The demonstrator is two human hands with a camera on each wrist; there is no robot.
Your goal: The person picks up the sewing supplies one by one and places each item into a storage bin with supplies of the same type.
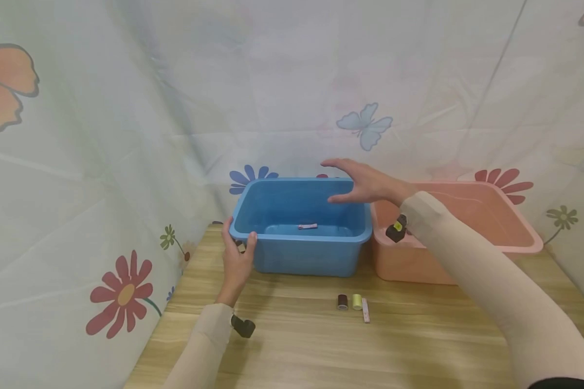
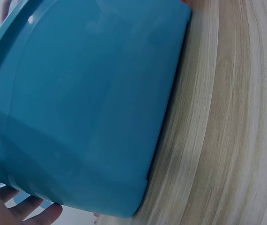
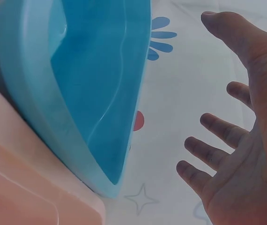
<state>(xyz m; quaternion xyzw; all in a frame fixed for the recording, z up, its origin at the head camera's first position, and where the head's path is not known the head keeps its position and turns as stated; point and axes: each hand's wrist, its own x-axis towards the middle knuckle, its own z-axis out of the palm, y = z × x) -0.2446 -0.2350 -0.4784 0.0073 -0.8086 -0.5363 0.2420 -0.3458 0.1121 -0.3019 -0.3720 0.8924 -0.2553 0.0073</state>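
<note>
A blue plastic tub (image 1: 306, 256) stands on the wooden table. My left hand (image 1: 237, 262) holds its front left corner, thumb at the front rim and fingers along the left side; in the left wrist view these fingers (image 2: 33, 211) lie against the end wall. Inside the tub lies a small, narrow pinkish-white piece (image 1: 307, 226). Above the tub's back right part is my right hand (image 1: 365, 182), thumb and fingers spread apart, holding nothing. The right wrist view shows this hand (image 3: 246, 140) apart from the tub's rim (image 3: 35, 79).
A pink tub (image 1: 413, 267) stands right of the blue one, partly behind my right forearm. In front lie a dark brown thread spool (image 1: 343, 301), a yellow-green spool (image 1: 357, 301) and a narrow pale strip (image 1: 366, 310). A flower-printed cloth (image 1: 282, 108) hangs behind.
</note>
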